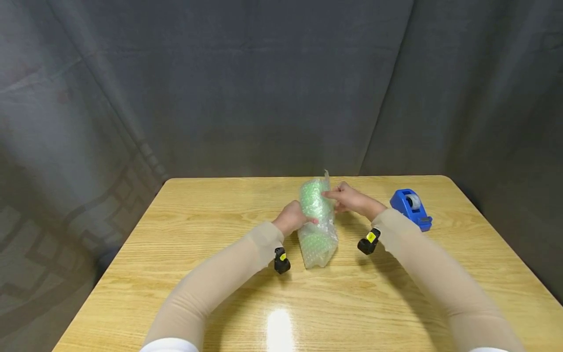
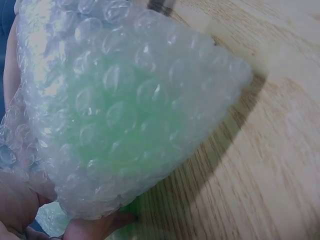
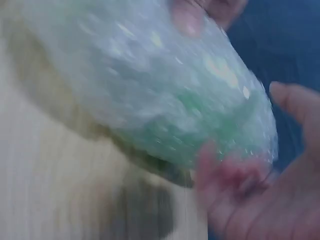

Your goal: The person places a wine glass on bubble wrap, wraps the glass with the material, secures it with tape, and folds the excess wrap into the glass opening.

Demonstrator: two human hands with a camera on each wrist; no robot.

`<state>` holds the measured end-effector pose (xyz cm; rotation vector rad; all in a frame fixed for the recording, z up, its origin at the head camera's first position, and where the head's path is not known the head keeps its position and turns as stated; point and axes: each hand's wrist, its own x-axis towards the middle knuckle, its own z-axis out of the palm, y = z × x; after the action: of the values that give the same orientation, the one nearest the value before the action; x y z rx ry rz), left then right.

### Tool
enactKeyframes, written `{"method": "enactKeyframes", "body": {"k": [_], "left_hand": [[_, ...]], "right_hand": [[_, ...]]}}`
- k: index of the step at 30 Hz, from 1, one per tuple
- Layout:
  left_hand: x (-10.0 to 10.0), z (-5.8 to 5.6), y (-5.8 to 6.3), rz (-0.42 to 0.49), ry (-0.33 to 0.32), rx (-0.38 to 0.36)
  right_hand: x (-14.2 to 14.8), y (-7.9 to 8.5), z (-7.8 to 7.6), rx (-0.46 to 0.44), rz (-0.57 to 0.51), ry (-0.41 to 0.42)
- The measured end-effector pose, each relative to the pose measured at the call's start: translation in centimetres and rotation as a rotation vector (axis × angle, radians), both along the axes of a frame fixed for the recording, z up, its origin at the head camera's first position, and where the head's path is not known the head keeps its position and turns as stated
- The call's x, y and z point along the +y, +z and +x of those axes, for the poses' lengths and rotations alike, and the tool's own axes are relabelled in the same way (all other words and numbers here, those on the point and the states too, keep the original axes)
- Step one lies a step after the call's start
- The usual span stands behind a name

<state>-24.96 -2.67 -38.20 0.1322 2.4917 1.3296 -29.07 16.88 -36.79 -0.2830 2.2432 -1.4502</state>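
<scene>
A rolled bundle of bubble wrap [image 1: 317, 244] around something green stands tilted over the table. The green thing inside shows only as a blurred colour through the wrap. My left hand [image 1: 292, 218] grips the bundle from its left side, thumb across the front. In the left wrist view, the wrap's pointed end [image 2: 215, 75] hangs over the wood. My right hand [image 1: 349, 199] is at the upper right side, one straight digit lying on the wrap. The right wrist view is blurred; there the right hand's fingers [image 3: 240, 175] touch the bundle and its thumb stands out.
A blue tape dispenser [image 1: 411, 209] with a roll of clear tape sits on the right of the wooden table [image 1: 198, 244]. Dark grey curtains [image 1: 264, 88] hang behind the table and along both sides. Each wrist carries a small black camera [image 1: 369, 241].
</scene>
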Motion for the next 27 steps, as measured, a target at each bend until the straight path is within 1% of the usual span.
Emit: {"method": "enactKeyframes", "body": {"k": [1,2,3,4,6,8,11,14,17,19,21,24,27], "left_hand": [[0.0,0.0,0.0,-0.002,-0.001,-0.003],[0.0,0.1,0.0,-0.011,-0.002,-0.005],[0.0,0.1,0.1,-0.019,-0.002,-0.007],[0.0,0.1,0.1,-0.026,0.002,-0.009],[0.0,0.2,0.2,-0.042,0.006,-0.010],[0.0,0.2,0.2,-0.056,0.007,-0.007],[0.0,0.2,0.3,-0.042,0.003,-0.007],[0.0,0.1,0.3,-0.025,-0.005,-0.012],[0.0,0.0,0.2,-0.009,-0.013,-0.022],[0.0,0.0,0.1,0.007,-0.018,-0.032],[0.0,0.0,0.1,0.019,-0.024,-0.040],[0.1,0.0,0.0,0.064,-0.035,-0.044],[0.1,0.0,-0.1,0.094,-0.033,-0.038]], "right_hand": [[-0.1,0.0,0.4,-0.044,0.036,-0.032],[-0.2,-0.1,0.7,-0.081,0.074,-0.042],[-0.2,-0.2,1.0,-0.114,0.103,-0.040],[-0.3,-0.3,1.3,-0.142,0.115,-0.021],[-0.4,-0.4,1.7,-0.171,0.121,0.016],[-0.5,-0.4,2.0,-0.175,0.120,0.030],[-0.6,-0.2,2.2,-0.203,0.141,0.039],[-0.6,0.1,2.2,-0.251,0.166,0.082],[-0.5,0.1,1.9,-0.294,0.156,0.119],[-0.5,0.0,1.8,-0.311,0.123,0.132],[-0.5,-0.2,1.6,-0.334,0.075,0.126],[-0.7,-0.4,1.7,-0.356,0.006,0.105],[-0.9,-0.4,1.9,-0.342,-0.044,0.068]]}}
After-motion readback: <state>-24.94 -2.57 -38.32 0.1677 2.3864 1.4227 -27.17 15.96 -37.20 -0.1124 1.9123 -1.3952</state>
